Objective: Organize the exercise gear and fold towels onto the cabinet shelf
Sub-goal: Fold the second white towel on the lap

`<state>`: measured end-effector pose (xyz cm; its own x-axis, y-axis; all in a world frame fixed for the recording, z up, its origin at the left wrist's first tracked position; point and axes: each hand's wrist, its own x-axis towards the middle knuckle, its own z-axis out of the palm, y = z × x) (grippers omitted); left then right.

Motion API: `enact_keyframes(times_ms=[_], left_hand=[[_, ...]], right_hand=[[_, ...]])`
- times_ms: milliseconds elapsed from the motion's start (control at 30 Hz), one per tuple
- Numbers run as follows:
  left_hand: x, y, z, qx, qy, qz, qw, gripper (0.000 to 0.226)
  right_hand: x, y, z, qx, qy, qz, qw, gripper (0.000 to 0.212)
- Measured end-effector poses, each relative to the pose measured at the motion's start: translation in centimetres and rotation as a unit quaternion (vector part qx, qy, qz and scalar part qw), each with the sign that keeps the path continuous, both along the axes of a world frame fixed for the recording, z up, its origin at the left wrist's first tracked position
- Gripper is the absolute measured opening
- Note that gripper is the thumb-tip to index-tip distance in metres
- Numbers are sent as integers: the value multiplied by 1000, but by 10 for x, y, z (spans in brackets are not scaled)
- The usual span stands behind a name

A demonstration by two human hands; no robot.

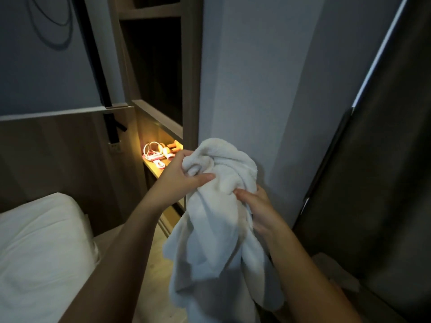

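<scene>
You hold a white towel [221,206] bunched up in front of you near the middle of the view. It is in the air, not on any shelf. Its top is a crumpled knot, and the rest hangs in loose folds towards 6 o'clock, past the lower edge of the view.

Your left hand [184,176] clutches the upper part from the 9 o'clock side, with the fingers dug into the cloth and the thumb laid across the front. Your right hand [258,206] grasps the towel a little lower, from 3 o'clock. Its thumb presses on the front, and its fingers wrap behind the cloth, out of sight.

At 10 o'clock from the towel, just beyond your left hand, a lit shelf [151,170] of the cabinet carries the exercise gear [156,155]. It is a pink-and-white tangle with a looped cord and some small pale pieces beside it, too small to name. Above the shelf, towards 12 o'clock, is a dark open compartment [154,66].

Behind the towel rises a grey wall column [245,78]. A dark curtain [384,159] hangs at 3 o'clock. At 8 o'clock a white pillow [39,241] lies on a bed, against a wooden headboard [58,159].
</scene>
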<state>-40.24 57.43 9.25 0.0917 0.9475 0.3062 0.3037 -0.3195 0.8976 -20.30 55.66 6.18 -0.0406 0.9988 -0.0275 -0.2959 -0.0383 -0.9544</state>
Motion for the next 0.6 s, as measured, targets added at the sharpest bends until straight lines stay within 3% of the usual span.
enact_keyframes(times_ms=[300, 600], left_hand=[[-70, 90, -32, -92, 28, 9, 995, 80], [-130, 182, -84, -134, 13, 6, 991, 63]], right_hand=[[-85, 78, -39, -42, 20, -61, 997, 21], [-140, 173, -76, -92, 1, -39, 995, 28]])
